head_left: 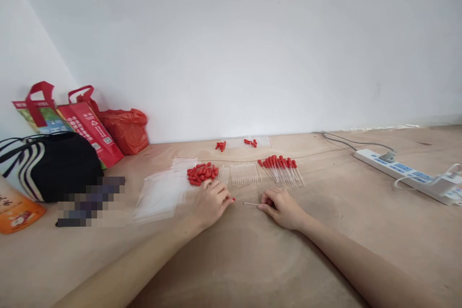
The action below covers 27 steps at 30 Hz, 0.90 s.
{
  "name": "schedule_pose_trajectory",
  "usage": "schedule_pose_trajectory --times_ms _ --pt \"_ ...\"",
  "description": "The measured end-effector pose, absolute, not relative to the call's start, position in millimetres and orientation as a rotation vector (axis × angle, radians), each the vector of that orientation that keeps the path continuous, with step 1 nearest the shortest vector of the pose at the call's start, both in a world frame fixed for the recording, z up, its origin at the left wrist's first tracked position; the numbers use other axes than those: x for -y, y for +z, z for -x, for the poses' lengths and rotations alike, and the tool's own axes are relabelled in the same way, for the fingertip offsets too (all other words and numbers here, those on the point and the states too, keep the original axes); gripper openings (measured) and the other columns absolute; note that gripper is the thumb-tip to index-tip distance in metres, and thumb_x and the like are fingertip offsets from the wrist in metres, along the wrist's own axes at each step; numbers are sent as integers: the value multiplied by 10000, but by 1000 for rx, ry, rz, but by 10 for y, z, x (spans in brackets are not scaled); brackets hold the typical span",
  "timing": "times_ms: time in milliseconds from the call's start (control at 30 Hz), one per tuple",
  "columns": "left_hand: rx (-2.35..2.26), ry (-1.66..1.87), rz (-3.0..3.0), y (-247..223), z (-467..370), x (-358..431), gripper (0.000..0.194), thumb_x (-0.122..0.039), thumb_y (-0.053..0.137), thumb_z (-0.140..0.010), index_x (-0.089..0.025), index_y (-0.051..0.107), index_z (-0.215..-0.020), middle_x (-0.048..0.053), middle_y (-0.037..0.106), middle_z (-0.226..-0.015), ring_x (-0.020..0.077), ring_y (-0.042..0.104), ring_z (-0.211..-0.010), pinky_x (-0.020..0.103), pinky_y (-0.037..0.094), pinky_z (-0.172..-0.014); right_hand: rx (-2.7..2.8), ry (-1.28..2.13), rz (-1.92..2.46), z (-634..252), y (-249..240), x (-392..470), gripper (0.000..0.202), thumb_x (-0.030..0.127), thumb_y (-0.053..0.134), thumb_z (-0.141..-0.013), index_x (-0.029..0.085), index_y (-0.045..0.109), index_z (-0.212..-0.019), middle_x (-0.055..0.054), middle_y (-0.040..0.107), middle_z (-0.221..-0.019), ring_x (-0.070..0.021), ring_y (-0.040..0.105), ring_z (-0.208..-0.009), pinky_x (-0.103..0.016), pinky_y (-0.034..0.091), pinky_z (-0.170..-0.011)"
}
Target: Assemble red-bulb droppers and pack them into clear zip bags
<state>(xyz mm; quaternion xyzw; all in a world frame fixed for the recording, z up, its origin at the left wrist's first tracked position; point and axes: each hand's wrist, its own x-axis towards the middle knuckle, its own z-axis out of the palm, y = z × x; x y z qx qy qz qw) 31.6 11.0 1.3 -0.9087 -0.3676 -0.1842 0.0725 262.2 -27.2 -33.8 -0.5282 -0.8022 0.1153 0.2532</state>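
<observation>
My left hand [213, 203] is closed on a small red cap [233, 199], whose tip shows at the fingertips. Facing it, my right hand [282, 208] pinches a thin pale stick [250, 203] that points left, a short gap from the cap. Beyond my left hand lies a pile of red caps [202, 173]. Bare pale sticks [246, 174] lie in a row right of the pile. Further right, several sticks with red caps on their far ends [281, 171] are fanned side by side.
Clear plastic bags [159, 195] lie left of the pile. More red pieces [221, 146] are near the wall. A black bag [68, 166], a red plastic bag [124, 130] and an orange pouch [21, 209] stand left; a power strip [404, 173] lies right on the wooden table [335, 260].
</observation>
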Motion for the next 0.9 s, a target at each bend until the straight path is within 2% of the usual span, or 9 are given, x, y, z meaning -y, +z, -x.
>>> schedule_pose_trajectory --times_ms 67,200,333,433,567,733,900 --pt "1108 -673 2762 -135 -311 -35 122 -280 541 -798 -167 581 -779 22 599 -821 183 514 -803 354 329 -784 2181 309 1454 -2623 -318 294 160 350 523 -770 191 525 -760 -2 583 -709 -142 518 -703 -289 304 -664" --pt "1192 -822 2797 -256 -256 -52 241 -338 582 -760 -177 602 -939 59 576 -967 218 501 -911 358 366 -802 2160 308 1471 -2593 -305 312 243 418 567 -725 198 522 -820 7 587 -736 -144 522 -711 -303 286 -683" --pt "1154 -878 2844 -275 -255 -70 148 -294 525 -814 -217 651 -826 34 594 -931 194 511 -887 341 371 -794 2141 328 1483 -2539 -326 287 166 365 549 -755 200 531 -748 11 580 -742 -136 520 -721 -287 282 -671" --pt "1142 -915 2849 -251 -308 -59 127 -263 506 -832 -208 618 -810 9 620 -855 177 526 -839 337 356 -777 2164 297 1476 -2514 -344 272 147 334 524 -782 197 532 -728 5 583 -748 -140 517 -737 -282 280 -665" --pt "1157 -891 2842 -194 -376 -58 90 -234 482 -852 -195 561 -835 -17 645 -796 162 552 -783 390 284 -849 2202 217 1436 -2511 -364 268 147 318 489 -812 191 516 -743 -6 591 -750 -145 518 -745 -285 275 -661" --pt "1081 -872 2862 -199 -401 -62 167 -218 456 -870 -242 544 -1010 -22 671 -855 165 563 -850 465 114 -951 2095 307 1373 -2518 -390 248 155 277 411 -856 181 484 -759 11 593 -706 -116 523 -647 -296 284 -686" --pt "1059 -880 2886 -265 -403 -50 178 -233 402 -893 -236 570 -952 -18 667 -893 165 549 -943 454 50 -986 2063 322 1226 -2519 -386 248 161 295 408 -859 196 533 -884 3 600 -703 -126 523 -647 -316 287 -711"
